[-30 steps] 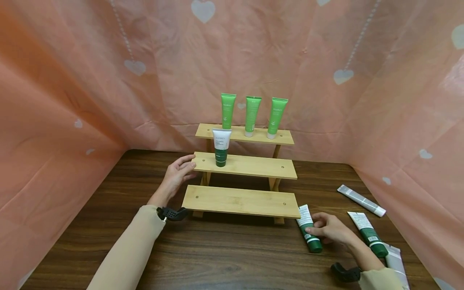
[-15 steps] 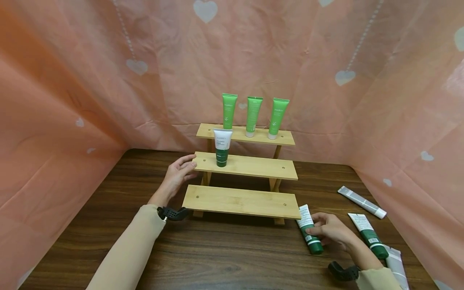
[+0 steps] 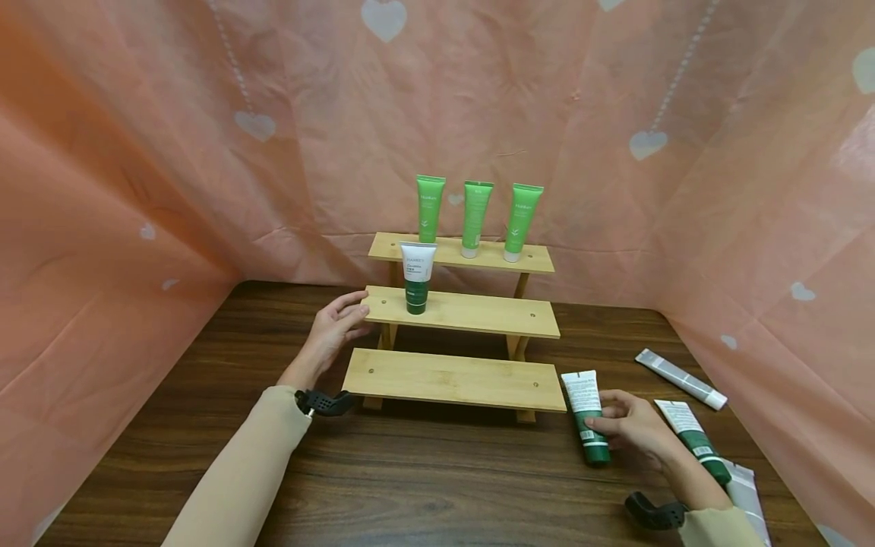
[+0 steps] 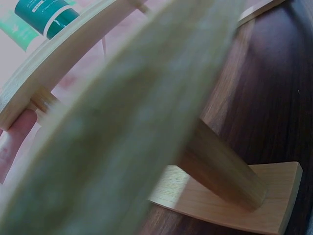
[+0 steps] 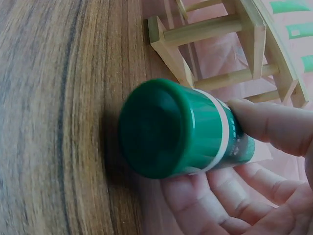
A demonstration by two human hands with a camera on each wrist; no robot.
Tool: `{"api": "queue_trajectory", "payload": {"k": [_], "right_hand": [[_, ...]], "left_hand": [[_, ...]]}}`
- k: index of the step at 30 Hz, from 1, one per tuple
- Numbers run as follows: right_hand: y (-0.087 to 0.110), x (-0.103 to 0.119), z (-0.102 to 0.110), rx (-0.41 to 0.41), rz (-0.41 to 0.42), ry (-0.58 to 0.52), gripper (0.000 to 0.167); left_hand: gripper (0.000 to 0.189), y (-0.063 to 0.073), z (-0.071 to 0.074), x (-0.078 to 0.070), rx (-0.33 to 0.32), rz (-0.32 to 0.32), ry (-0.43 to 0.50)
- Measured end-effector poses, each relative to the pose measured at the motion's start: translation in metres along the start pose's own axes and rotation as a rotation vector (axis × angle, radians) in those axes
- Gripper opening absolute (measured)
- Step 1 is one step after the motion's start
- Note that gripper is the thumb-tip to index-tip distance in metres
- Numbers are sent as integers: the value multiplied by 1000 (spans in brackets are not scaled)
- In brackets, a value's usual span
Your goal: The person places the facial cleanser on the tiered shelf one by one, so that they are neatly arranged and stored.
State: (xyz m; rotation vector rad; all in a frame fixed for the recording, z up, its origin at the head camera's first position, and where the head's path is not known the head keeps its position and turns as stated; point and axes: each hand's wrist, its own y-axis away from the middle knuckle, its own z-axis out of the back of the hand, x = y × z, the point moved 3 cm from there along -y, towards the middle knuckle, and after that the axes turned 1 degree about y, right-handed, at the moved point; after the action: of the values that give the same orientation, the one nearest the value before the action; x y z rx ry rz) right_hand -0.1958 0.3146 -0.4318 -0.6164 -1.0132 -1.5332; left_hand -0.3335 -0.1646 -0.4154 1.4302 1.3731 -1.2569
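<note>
My right hand (image 3: 639, 429) pinches a white and green squeeze tube (image 3: 585, 418) between thumb and fingers, beside the right end of the lowest shelf. In the right wrist view its green cap (image 5: 154, 129) faces the camera, slightly off the tabletop. At the left end of the middle shelf, my left hand (image 3: 331, 334) grips the edge of a three-tier wooden display stand (image 3: 478, 310); a finger (image 4: 17, 142) shows under the board in the left wrist view. Another white and green tube (image 3: 417, 279) stands cap-down on that shelf. Along the top shelf stand three bright green tubes (image 3: 475, 219).
To the right on the dark wooden table (image 3: 424, 479) lie a slim grey tube (image 3: 680, 377), a white and green tube (image 3: 693, 441) and a larger grey tube (image 3: 747, 497), partly behind the right forearm. A pink curtain (image 3: 328, 152) surrounds the table's back and sides.
The tube in my right hand has risen a little from the tabletop, its white end tipping up. My left hand stays at the middle shelf's end.
</note>
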Motion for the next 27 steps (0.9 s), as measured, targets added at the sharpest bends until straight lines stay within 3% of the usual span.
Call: {"api": "queue_trajectory", "payload": {"k": [18, 27], "right_hand": [[3, 19, 16, -170, 138, -43, 76], [5, 34, 23, -226, 267, -50, 68]], "left_hand": [[53, -2, -1, 0, 5, -10, 20], [52, -1, 0, 0, 9, -12, 19]]}}
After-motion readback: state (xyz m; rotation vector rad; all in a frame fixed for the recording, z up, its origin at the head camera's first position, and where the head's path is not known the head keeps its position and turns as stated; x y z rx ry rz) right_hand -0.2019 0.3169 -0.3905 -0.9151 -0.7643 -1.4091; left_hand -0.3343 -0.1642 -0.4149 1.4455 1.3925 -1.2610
